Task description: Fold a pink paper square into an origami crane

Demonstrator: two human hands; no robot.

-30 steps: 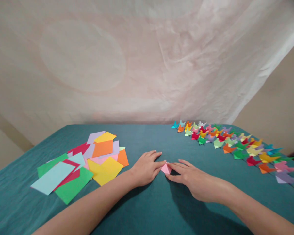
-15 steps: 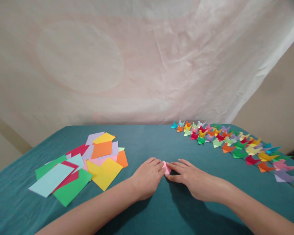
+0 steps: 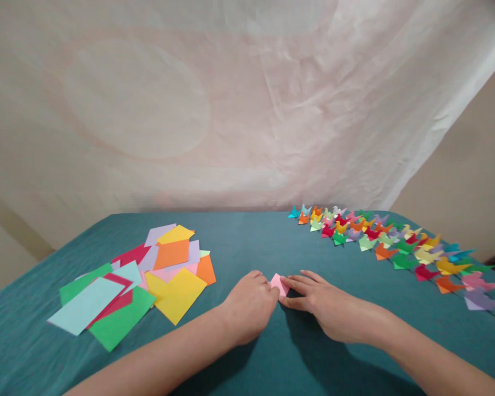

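Pink paper (image 3: 279,284), folded small, lies on the green cloth (image 3: 243,239) between both hands. The left hand (image 3: 249,305) curls its fingers at one edge, whether pinching I cannot tell; the right hand (image 3: 319,300) touches the opposite side, fingers spread.

Indoor craft spot | wrinkled pale fabric backdrop (image 3: 239,110) is hanging | teal cloth-covered bench (image 3: 239,236) is carrying multicoloured folded-paper birds (image 3: 404,261)

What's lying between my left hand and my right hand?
In the head view, a small folded pink paper lies between your left hand and right hand.
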